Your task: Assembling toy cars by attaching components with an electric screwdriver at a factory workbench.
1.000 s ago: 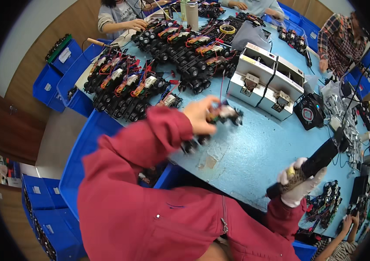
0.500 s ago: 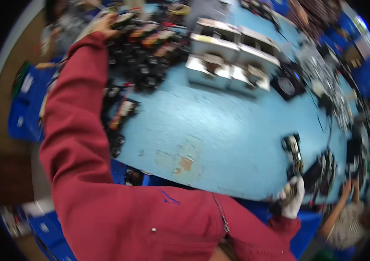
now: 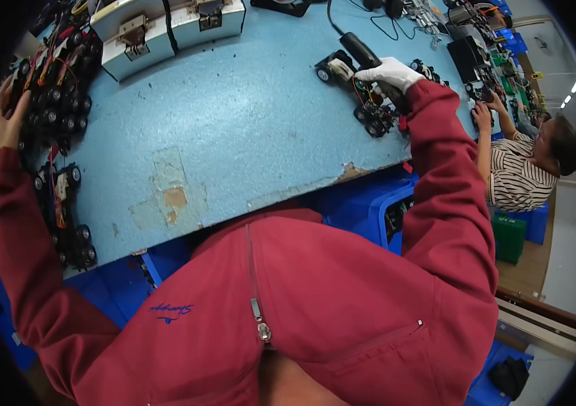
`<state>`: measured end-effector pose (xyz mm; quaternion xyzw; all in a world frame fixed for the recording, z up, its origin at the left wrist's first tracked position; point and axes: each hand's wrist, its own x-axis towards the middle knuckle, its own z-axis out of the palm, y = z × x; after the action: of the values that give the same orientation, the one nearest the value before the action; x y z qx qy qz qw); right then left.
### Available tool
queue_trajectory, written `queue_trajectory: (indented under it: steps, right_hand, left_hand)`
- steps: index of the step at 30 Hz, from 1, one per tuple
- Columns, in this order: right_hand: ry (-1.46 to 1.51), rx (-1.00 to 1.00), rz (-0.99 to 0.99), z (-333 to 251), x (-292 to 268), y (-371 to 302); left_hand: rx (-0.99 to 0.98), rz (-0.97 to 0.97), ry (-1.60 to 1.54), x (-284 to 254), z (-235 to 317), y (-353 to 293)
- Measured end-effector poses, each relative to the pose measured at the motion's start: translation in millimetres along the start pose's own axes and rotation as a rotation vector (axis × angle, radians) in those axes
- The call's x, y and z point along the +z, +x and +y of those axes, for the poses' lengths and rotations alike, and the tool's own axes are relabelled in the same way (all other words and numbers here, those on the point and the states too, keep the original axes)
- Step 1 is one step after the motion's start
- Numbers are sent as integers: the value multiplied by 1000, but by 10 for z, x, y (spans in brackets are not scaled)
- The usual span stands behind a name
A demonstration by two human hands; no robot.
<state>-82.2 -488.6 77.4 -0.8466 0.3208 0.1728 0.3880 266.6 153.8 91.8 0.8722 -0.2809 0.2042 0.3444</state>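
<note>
At the far left, my bare left hand [image 3: 7, 116] curls its thumb and fingers round a dark toy car chassis [image 3: 15, 97] at the edge of a packed group of similar chassis [image 3: 54, 101]. My right hand [image 3: 395, 73], in a white glove, is closed on a black electric screwdriver [image 3: 358, 50] whose cord runs up from its end. The tool's tip is out of sight. Under and beside that hand lies a chassis [image 3: 336, 68] with black wheels and thin coloured wires; the hand partly covers it.
Two white box fixtures [image 3: 140, 42] with metal latches stand at the back left. More chassis [image 3: 70, 203] line the table's left edge. Blue bins [image 3: 376, 203] sit below the front edge. A co-worker in a striped shirt [image 3: 515, 172] works at the right.
My view has swung to the right and sharpened. The gloved right hand has moved from the table's near edge onto the bench, over the chassis. The left hand remains by the chassis group.
</note>
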Motion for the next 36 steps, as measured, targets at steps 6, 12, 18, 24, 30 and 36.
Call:
queue_trajectory:
  steps: [6, 12, 18, 24, 30, 36]
  right_hand:
    - [247, -9, -322, -446, 548, -392]
    - [429, -95, -572, -935, 1398, -749]
    - [87, -339, -464, -1088, 1896, -697]
    - [51, -411, -435, -1224, 2064, -570]
    - [66, -509, -418, -1406, 2078, -656]
    - [106, -408, -437, -1304, 2125, -545]
  left_hand:
    - [363, -325, 148, 188, 2370, -1356]
    - [385, -519, -345, 1020, 3169, -1971]
    - [292, -672, -47, 1315, 3524, -2342]
    - [315, -728, 142, 1048, 3359, -2325]
    - [528, -683, 46, 1012, 3101, -2289]
    - [-197, -274, -1003, 720, 2227, -1916]
